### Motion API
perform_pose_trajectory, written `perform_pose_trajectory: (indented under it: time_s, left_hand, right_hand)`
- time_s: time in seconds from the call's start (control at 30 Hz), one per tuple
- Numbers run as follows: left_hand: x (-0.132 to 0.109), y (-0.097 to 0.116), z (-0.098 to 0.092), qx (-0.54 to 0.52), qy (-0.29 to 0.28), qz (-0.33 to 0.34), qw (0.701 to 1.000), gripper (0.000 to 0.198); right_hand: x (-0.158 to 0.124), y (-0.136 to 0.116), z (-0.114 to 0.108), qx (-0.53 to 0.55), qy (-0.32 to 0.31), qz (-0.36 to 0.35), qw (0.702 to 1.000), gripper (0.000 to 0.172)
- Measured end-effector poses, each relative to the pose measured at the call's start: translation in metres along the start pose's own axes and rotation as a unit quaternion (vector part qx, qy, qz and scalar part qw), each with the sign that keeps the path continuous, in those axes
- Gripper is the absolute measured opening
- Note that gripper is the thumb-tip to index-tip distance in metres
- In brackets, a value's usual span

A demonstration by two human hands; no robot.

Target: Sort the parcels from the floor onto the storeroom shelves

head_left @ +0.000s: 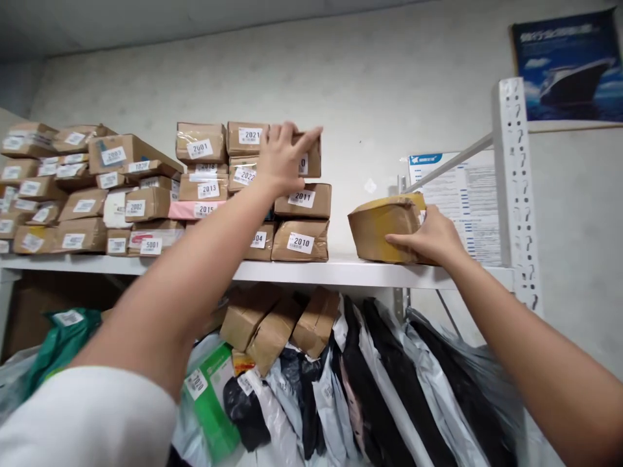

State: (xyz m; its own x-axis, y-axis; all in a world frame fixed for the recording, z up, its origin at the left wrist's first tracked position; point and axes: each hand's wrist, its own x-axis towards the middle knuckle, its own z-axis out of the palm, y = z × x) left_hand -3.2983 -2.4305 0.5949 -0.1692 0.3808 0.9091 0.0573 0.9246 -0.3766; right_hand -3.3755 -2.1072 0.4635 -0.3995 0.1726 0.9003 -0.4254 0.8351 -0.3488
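Observation:
My left hand (283,159) is raised to the top right of a stack of labelled parcels, its fingers spread across the front of a small cardboard box (314,155). That box's label is mostly covered by the hand. Below it lie boxes marked 2011 (318,206) and 2010 (311,250); to its left is a box marked 2021 (236,137). My right hand (435,235) grips the right end of a cardboard box wrapped in yellowish tape (377,227), thumb along the front. This box is at the right part of the white shelf (360,271), apart from the stack.
More labelled boxes (82,233) fill the shelf's left side. A perforated white upright (518,181) and a slanted bar (452,159) border the right end. Below are loose cardboard boxes (275,331), a green packet (214,395) and several bagged parcels (384,370). A printed sheet (472,194) hangs behind.

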Motion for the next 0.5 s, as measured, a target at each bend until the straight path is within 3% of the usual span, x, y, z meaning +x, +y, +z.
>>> perform_pose_trajectory:
  time_s: [0.07,0.17,0.23,0.33,0.4,0.5]
  left_hand:
    - [0.012,-0.009,0.017,-0.006,-0.024,0.015,1.0,0.097]
    - [0.026,-0.027,0.03,-0.022,-0.084,0.015,0.996,0.098]
    - [0.031,-0.04,0.033,-0.036,-0.124,0.016,0.991,0.1]
    - [0.028,-0.052,0.038,-0.059,-0.136,0.021,0.989,0.096]
    - [0.019,-0.052,0.044,-0.073,-0.122,0.013,0.99,0.086]
    - [0.002,-0.044,0.054,-0.088,-0.085,-0.016,0.992,0.073]
  right_hand:
    - [-0.007,-0.009,-0.004,-0.03,0.024,0.022,0.999,0.087]
    - [-0.005,-0.027,-0.016,-0.058,0.126,0.001,0.99,0.078]
    - [0.007,-0.043,-0.026,-0.059,0.214,-0.019,0.975,0.077]
    - [0.039,-0.077,-0.038,-0.019,0.313,-0.05,0.948,0.085]
    - [0.065,-0.106,-0.041,0.025,0.337,-0.096,0.936,0.093]
    - [0.102,-0.154,-0.036,0.04,0.324,-0.169,0.93,0.097]
